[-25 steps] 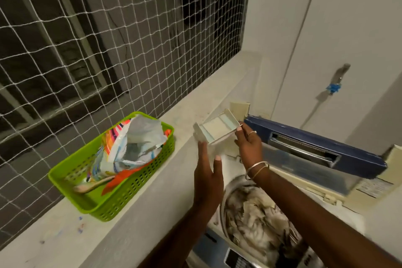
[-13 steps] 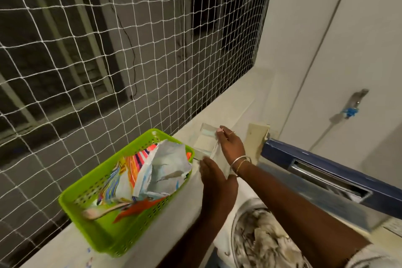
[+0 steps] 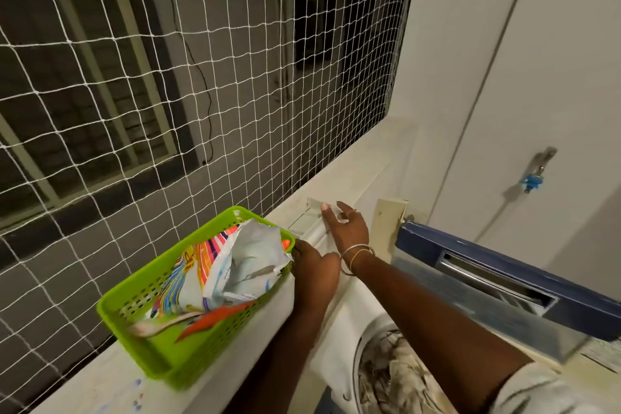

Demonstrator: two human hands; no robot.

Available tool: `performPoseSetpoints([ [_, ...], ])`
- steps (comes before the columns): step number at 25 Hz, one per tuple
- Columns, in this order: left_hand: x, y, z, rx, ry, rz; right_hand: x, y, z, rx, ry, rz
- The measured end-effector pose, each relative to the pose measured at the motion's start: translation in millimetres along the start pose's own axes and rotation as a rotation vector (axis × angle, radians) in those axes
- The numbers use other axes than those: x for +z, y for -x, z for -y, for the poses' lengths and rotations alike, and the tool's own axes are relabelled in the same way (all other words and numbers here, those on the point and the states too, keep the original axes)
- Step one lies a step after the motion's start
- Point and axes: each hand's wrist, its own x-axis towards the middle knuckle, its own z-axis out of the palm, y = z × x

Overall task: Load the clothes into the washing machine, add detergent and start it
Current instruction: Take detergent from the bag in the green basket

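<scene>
The small white detergent tray [image 3: 304,223] lies on the pale ledge [image 3: 356,161], and my right hand [image 3: 347,228] grips its far end with thumb and fingers. My left hand [image 3: 314,274] sits at the near corner of the green basket [image 3: 134,299], against the opened detergent bag [image 3: 248,262]; its fingertips are hidden. Below my arms, the washing machine's drum holds crumpled pale clothes [image 3: 396,376]. The blue lid [image 3: 504,276] stands raised on the right.
A white safety net [image 3: 201,77] closes off the ledge's far side. A tap with a blue fitting [image 3: 534,178] sticks out of the right wall. A spoon-like scoop [image 3: 161,326] and an orange packet [image 3: 215,319] lie in the basket.
My right hand carried the tray from above the machine over to the ledge and lowered it there. My left hand moved left to the basket corner. My head turned left.
</scene>
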Motion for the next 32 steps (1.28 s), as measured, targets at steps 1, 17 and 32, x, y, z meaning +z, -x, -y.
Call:
performPoseSetpoints([
  [1,-1,6,0,0.018,-0.002,-0.022,-4,4,-1,0.017,-0.008,0.013],
  [17,-7,127,-28,0.521,0.031,-0.041,-88,121,3,-0.11,-0.27,0.024],
  [32,-210,63,-78,0.714,0.031,0.123,-11,150,135,-0.501,0.768,0.346],
])
